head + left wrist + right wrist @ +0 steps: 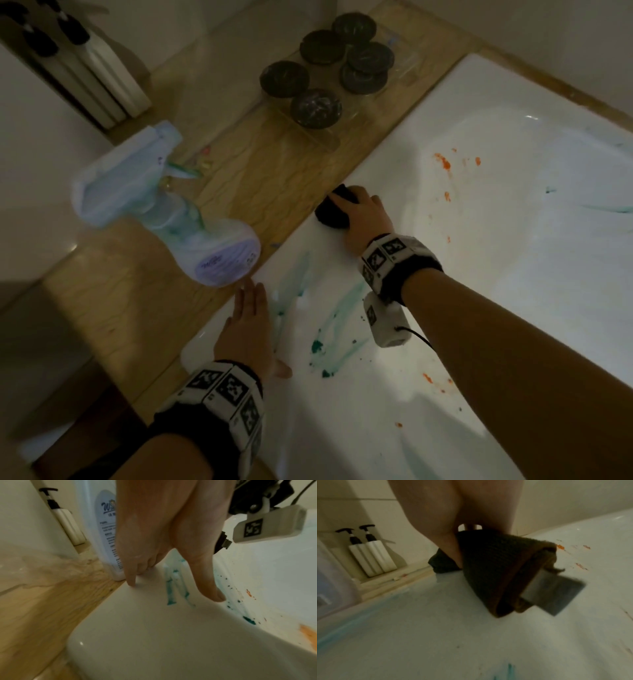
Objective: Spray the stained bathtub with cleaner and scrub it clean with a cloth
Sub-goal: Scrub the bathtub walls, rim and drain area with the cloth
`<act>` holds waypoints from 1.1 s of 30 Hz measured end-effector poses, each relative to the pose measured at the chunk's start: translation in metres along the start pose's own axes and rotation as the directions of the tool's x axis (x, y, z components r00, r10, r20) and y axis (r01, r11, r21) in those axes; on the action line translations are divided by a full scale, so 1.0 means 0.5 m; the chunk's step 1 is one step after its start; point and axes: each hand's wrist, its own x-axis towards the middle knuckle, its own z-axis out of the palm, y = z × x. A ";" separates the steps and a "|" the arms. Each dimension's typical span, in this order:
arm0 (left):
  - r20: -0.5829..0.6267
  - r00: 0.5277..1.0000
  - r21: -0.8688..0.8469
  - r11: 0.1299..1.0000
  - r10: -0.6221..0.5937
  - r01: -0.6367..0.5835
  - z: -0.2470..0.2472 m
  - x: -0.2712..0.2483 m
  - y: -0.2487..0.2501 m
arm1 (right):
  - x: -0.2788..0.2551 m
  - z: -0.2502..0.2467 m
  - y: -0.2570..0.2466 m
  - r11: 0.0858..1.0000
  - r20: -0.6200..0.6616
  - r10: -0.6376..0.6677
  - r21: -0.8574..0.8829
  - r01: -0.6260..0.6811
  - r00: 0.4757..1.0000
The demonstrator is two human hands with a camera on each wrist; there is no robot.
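The white bathtub [479,274] carries green smears [342,315] near its left rim and orange spots [443,161] farther in. My right hand [359,212] grips a dark folded cloth [330,209] and presses it on the tub's edge by the wooden ledge; in the right wrist view the cloth [488,568] shows a grey label. My left hand [250,308] lies flat on the tub rim with straight fingers [132,582] touching it, holding nothing. The pale spray bottle [164,205] stands on the ledge just beyond the left hand.
Several dark round bowls [322,106] sit on clear plastic on the wooden ledge [257,161]. White pump bottles [102,78] stand in the wall corner. More orange marks [428,378] lie on the near tub wall.
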 end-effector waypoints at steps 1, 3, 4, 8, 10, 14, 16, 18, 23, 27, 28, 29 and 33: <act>0.003 1.000 0.015 1.000 0.009 -0.009 -0.004 -0.001 -0.003 | -0.003 0.003 -0.009 0.999 0.013 -0.042 -0.029 0.043 0.999; -0.004 1.000 0.060 0.998 0.025 -0.025 -0.012 -0.005 -0.010 | -0.028 0.016 -0.023 0.985 0.066 -0.163 -0.053 0.167 0.984; -0.010 0.999 0.086 0.996 0.036 -0.035 -0.013 -0.006 -0.015 | -0.047 0.027 -0.028 0.974 0.096 -0.219 -0.045 0.224 0.971; -0.002 0.999 0.189 0.981 0.043 -0.041 -0.008 -0.017 -0.032 | -0.130 0.076 -0.030 0.914 0.184 -0.405 0.111 0.390 0.896; -0.006 0.999 0.239 0.970 0.046 -0.043 -0.006 -0.018 -0.033 | -0.129 0.072 -0.018 0.881 0.290 -0.470 0.093 0.464 0.834; -0.022 0.998 0.257 0.965 0.055 -0.048 -0.008 -0.022 -0.032 | -0.038 0.016 0.007 0.923 0.151 -0.384 0.048 0.381 0.911; -0.028 0.998 0.243 0.969 0.055 -0.047 -0.007 -0.022 -0.032 | 0.005 -0.004 0.017 0.972 -0.025 -0.213 0.096 0.215 0.977; -0.034 0.998 0.241 0.970 0.053 -0.043 -0.006 -0.021 -0.029 | 0.017 0.000 0.005 0.991 -0.021 -0.112 0.068 0.113 0.993; -0.042 0.998 0.242 0.969 0.052 -0.040 -0.002 -0.018 -0.026 | -0.046 0.068 -0.026 0.967 -0.018 -0.246 -0.071 0.244 0.969; -0.040 0.998 0.237 0.970 0.058 -0.047 0.001 -0.016 -0.030 | -0.147 0.138 -0.007 0.878 -0.100 -0.466 0.076 0.473 0.879; -0.043 0.997 0.241 0.969 0.060 -0.048 0.001 -0.015 -0.030 | -0.171 0.156 -0.009 0.852 -0.093 -0.503 0.114 0.511 0.859; -0.046 0.997 0.249 0.967 0.060 -0.046 0.000 -0.014 -0.029 | -0.187 0.163 -0.015 0.825 -0.061 -0.546 0.134 0.549 0.835; -0.061 0.996 0.260 0.965 0.059 -0.041 0.002 -0.014 -0.027 | -0.170 0.123 -0.034 0.749 -0.004 -0.643 0.202 0.631 0.765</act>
